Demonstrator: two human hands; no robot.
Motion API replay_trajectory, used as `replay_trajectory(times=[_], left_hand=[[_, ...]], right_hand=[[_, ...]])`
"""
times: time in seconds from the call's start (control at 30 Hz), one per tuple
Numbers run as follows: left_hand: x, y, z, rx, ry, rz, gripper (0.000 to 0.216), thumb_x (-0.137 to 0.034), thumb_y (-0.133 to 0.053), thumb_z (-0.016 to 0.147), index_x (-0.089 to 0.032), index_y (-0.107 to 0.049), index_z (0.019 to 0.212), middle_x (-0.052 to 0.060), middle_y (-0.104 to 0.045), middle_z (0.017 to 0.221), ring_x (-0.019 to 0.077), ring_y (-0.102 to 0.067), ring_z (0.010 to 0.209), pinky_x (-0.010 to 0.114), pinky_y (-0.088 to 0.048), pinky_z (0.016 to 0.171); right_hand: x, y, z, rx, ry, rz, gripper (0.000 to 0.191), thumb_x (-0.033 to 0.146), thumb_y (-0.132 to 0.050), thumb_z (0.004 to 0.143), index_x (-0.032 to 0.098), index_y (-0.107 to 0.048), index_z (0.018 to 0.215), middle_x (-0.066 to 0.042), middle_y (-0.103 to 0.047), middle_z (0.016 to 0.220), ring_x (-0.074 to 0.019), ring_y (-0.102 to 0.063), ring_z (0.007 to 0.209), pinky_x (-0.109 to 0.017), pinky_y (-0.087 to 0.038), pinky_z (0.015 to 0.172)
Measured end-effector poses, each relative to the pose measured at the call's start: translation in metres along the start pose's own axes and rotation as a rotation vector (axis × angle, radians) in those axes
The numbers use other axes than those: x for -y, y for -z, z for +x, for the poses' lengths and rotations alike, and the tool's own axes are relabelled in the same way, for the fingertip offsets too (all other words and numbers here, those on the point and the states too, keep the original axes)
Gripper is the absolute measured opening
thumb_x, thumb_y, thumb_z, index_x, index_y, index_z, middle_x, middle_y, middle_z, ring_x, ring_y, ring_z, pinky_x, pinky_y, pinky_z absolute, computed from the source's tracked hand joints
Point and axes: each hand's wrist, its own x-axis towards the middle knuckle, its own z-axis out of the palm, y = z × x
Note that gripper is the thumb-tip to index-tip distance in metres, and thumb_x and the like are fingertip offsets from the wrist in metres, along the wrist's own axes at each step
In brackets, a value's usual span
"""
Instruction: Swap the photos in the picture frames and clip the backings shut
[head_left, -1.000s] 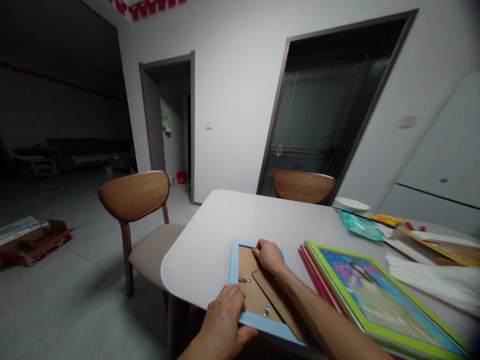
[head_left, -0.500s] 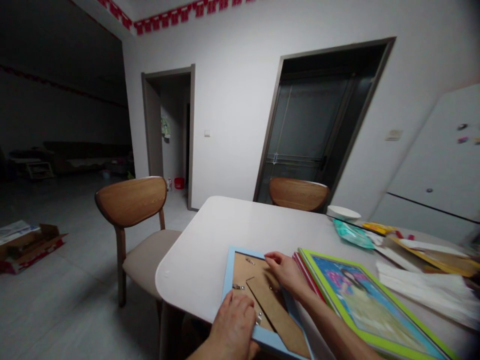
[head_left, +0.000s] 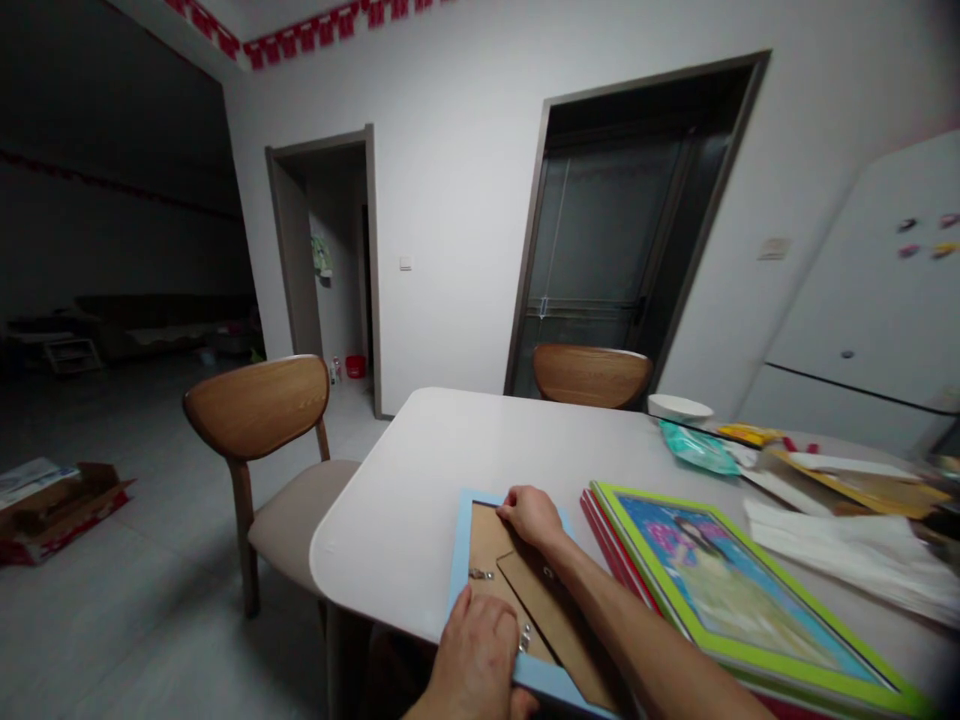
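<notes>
A light blue picture frame lies face down at the near edge of the white table, its brown backing board and small metal clips showing. My left hand rests on the frame's near edge, fingers curled over a clip. My right hand presses on the far top edge of the backing board, fingers bent down onto it. A stack of frames topped by a green-bordered picture lies just right of my right arm.
Two wooden chairs stand by the table, one chair at the left and another chair at the far side. A white bowl, a teal packet, papers and white sheets crowd the right. A cardboard box lies on the floor.
My right hand has shifted from the frame's right side back to its far top edge. My left hand stays on the near edge. The view has tilted slightly.
</notes>
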Motion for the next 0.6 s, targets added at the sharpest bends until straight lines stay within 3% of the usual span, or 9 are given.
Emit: replay_trajectory(times=[0.13, 0.33, 0.5, 0.6], left_hand=[[0.004, -0.003, -0.002, -0.013, -0.009, -0.004, 0.041, -0.02, -0.068, 0.053, -0.016, -0.051, 0.09, 0.007, -0.055, 0.097, 0.023, -0.047, 0.092, 0.041, -0.023, 0.097], [0.019, 0.0, -0.001, -0.052, -0.059, -0.032, 0.039, -0.02, -0.073, 0.046, -0.015, -0.051, 0.079, 0.007, -0.056, 0.093, 0.0231, -0.049, 0.086, 0.038, -0.029, 0.092], [0.015, 0.019, -0.006, -0.189, -0.06, -0.268, 0.03, -0.011, -0.066, 0.051, -0.019, -0.047, 0.072, 0.006, -0.055, 0.101, 0.0229, -0.048, 0.091, 0.035, -0.036, 0.082], [0.004, 0.03, -0.006, -0.298, 0.024, -0.522, 0.022, -0.008, -0.058, 0.056, -0.019, -0.045, 0.069, 0.006, -0.053, 0.108, 0.0227, -0.047, 0.098, 0.033, -0.035, 0.084]], right_hand=[[0.005, 0.001, -0.004, -0.042, 0.006, 0.032, 0.01, 0.024, -0.054, 0.064, 0.016, -0.059, 0.061, -0.005, -0.062, 0.064, -0.0133, -0.052, 0.06, -0.022, -0.03, 0.052], [0.003, 0.025, -0.015, -0.025, 0.044, 0.255, 0.037, 0.042, -0.035, 0.075, 0.016, -0.056, 0.059, -0.002, -0.058, 0.053, -0.0118, -0.052, 0.049, -0.022, -0.035, 0.049], [-0.022, 0.058, -0.024, -0.19, -0.058, 0.446, 0.042, 0.044, -0.03, 0.075, 0.014, -0.054, 0.094, -0.009, -0.062, 0.088, -0.0176, -0.057, 0.08, -0.025, -0.043, 0.064], [-0.022, 0.054, -0.046, -0.187, -0.112, 0.533, 0.045, 0.042, -0.024, 0.078, 0.015, -0.054, 0.097, -0.012, -0.062, 0.089, -0.0199, -0.059, 0.081, -0.028, -0.046, 0.062]])
